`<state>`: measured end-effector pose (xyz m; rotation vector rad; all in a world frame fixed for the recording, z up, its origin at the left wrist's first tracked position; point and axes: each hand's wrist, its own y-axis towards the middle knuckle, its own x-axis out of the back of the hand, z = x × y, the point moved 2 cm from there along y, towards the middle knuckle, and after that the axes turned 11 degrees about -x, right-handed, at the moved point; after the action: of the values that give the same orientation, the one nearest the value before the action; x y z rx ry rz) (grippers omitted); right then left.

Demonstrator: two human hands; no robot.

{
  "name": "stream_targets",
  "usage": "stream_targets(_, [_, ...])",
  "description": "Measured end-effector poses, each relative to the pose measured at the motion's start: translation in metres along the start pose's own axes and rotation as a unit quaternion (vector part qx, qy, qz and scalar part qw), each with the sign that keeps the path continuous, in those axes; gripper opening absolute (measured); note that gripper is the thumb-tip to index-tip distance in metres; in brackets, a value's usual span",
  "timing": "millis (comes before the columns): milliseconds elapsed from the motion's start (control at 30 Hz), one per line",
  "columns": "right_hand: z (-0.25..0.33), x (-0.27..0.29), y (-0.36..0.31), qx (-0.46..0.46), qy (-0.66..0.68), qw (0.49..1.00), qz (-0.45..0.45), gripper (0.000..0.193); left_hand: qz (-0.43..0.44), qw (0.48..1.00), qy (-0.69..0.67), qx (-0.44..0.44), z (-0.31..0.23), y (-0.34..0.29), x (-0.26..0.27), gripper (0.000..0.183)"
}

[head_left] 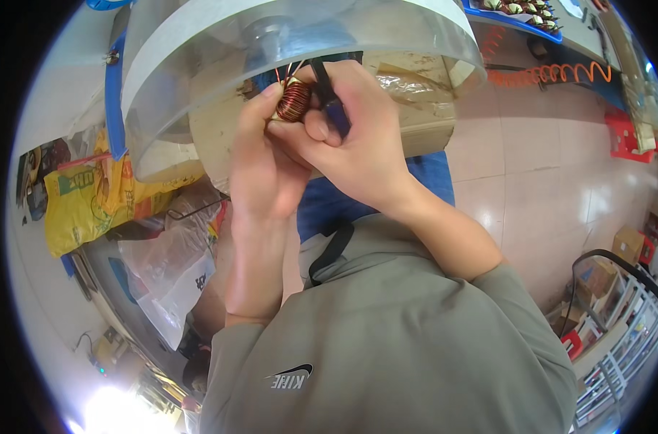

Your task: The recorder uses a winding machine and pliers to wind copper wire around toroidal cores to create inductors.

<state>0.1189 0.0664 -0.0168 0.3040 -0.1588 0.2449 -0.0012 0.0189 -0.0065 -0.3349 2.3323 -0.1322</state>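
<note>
As left fingers (260,108) pinch it, the coil (293,101) runs lengthwise forward, leads (277,74) foremost.

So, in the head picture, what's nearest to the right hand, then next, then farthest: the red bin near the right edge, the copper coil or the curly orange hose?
1. Copper coil: close by, just left of the right hand.
2. Curly orange hose: off to the right.
3. Red bin: farther right still.

Left grip (260,148) holds 1 copper-coloured coil (293,101); right grip (365,119), 1 dark tool (334,112).
</note>
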Motion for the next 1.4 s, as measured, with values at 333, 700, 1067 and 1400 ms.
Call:
stream_targets(333, [-0.001, -0.003, 0.009, -0.044, 0.034, 0.998, 0.022, 0.048, -0.026, 1.000, 0.011, -0.009, -0.003, 0.008, -0.005, 0.033])
stream_targets(700, [-0.002, -0.003, 0.011, -0.034, 0.024, 0.999, 0.011, 0.049, -0.012, 1.000, -0.025, -0.003, 0.000, 0.014, 0.000, 0.037])
stream_targets(1067, [-0.004, -0.002, 0.010, -0.033, 0.022, 0.999, 0.021, 0.048, -0.040, 0.999, 0.030, -0.017, 0.001, 0.009, -0.009, 0.034])
stream_targets(1400, [-0.002, 0.000, 0.005, -0.056, 0.019, 0.997, 0.039, 0.050, -0.032, 0.998, 0.036, -0.027, 0.001, 0.004, -0.010, 0.035])
